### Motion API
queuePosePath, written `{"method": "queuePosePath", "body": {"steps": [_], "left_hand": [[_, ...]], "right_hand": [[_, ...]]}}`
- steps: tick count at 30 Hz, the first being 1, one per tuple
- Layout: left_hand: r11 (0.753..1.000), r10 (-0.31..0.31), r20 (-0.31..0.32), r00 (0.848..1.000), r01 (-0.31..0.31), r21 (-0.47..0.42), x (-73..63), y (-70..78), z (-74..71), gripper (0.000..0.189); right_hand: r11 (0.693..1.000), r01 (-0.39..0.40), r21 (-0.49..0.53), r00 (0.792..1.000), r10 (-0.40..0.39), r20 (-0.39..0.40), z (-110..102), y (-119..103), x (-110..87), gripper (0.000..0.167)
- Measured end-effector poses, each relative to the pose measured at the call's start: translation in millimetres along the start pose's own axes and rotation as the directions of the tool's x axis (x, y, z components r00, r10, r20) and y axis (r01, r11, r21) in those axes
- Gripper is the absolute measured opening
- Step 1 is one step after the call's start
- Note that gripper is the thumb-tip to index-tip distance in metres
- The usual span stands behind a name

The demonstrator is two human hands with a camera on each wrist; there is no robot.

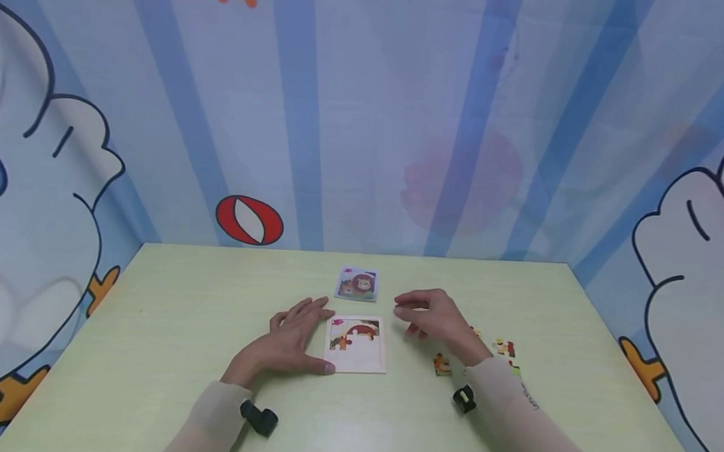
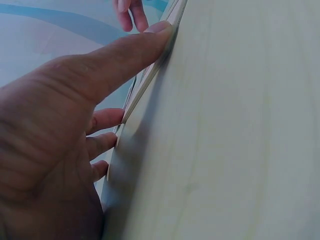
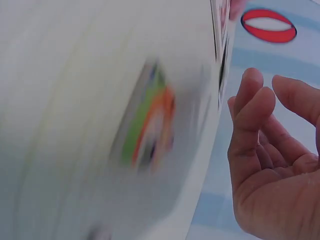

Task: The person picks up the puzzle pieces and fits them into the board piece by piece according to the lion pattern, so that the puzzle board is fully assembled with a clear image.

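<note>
A square puzzle board (image 1: 366, 359) with a pale frame lies on the table, a few joined picture pieces (image 1: 363, 330) along its upper part. My left hand (image 1: 289, 343) rests along the board's left side, thumb (image 2: 159, 29) pressing at the near corner and fingertips by the far left corner. To the right of the board hovers my right hand (image 1: 433, 318), fingers loosely bent; the right wrist view shows a gap between thumb and fingertips (image 3: 257, 102) and nothing held. Loose jigsaw pieces (image 1: 442, 365) lie near the right forearm, partly hidden beneath it.
Behind the board lies a small lion picture card (image 1: 356, 286). More loose pieces (image 1: 504, 347) are to the right of the right wrist. A striped blue backdrop (image 1: 364, 153) rises at the table's (image 1: 186, 286) far edge. One colourful piece (image 3: 150, 120) looks blurred in the right wrist view.
</note>
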State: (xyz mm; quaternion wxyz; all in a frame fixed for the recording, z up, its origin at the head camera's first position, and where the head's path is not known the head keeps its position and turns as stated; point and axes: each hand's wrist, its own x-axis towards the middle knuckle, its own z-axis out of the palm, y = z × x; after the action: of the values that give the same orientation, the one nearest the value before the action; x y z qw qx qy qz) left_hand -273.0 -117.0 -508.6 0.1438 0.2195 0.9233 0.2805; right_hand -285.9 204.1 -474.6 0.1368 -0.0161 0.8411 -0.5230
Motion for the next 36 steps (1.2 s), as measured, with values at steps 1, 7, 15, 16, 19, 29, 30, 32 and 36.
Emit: {"method": "queuePosePath", "body": {"steps": [1, 7, 15, 16, 19, 29, 30, 32, 36], "left_hand": [[1.0, -0.001, 0.001, 1.0, 0.001, 0.0, -0.3, 0.1, 0.0, 0.101], [1.0, -0.014, 0.002, 1.0, 0.014, 0.002, -0.6, -1.0, 0.1, 0.101], [1.0, -0.007, 0.006, 1.0, 0.007, 0.004, -0.8, -2.0, 1.6, 0.102], [1.0, -0.006, 0.005, 1.0, 0.006, 0.004, -0.9, -1.9, 1.5, 0.102], [1.0, -0.002, 0.003, 1.0, 0.002, 0.001, -0.8, -1.3, 1.4, 0.102], [1.0, 0.007, 0.003, 1.0, -0.007, 0.0, -0.5, 0.4, 1.7, 0.102], [1.0, 0.006, 0.004, 1.0, -0.006, 0.001, -0.6, 0.5, 1.5, 0.102], [1.0, 0.003, 0.003, 1.0, -0.003, 0.002, -0.5, 0.6, 1.2, 0.102], [1.0, 0.001, 0.004, 1.0, -0.001, 0.003, 0.7, 0.2, 1.3, 0.102]], "right_hand": [[1.0, 0.0, 0.003, 1.0, 0.0, -0.003, -5, 3, -1.0, 0.038], [0.998, -0.028, -0.051, 0.999, 0.027, -0.033, -39, 13, -6.4, 0.043], [0.994, -0.065, -0.092, 0.997, 0.06, -0.057, -76, 27, -14.0, 0.045], [0.992, -0.067, -0.11, 0.997, 0.061, -0.057, -79, 29, -15.3, 0.045], [0.984, -0.078, -0.157, 0.996, 0.07, -0.055, -87, 36, -19.4, 0.044], [0.976, -0.091, -0.197, 0.996, 0.085, -0.04, -105, 58, -36.7, 0.042], [0.979, -0.091, -0.184, 0.996, 0.086, -0.033, -106, 59, -38.0, 0.042], [0.979, -0.099, -0.179, 0.995, 0.096, -0.025, -108, 60, -40.1, 0.042], [0.962, -0.097, -0.255, 0.995, 0.095, -0.021, -109, 61, -42.0, 0.042]]}}
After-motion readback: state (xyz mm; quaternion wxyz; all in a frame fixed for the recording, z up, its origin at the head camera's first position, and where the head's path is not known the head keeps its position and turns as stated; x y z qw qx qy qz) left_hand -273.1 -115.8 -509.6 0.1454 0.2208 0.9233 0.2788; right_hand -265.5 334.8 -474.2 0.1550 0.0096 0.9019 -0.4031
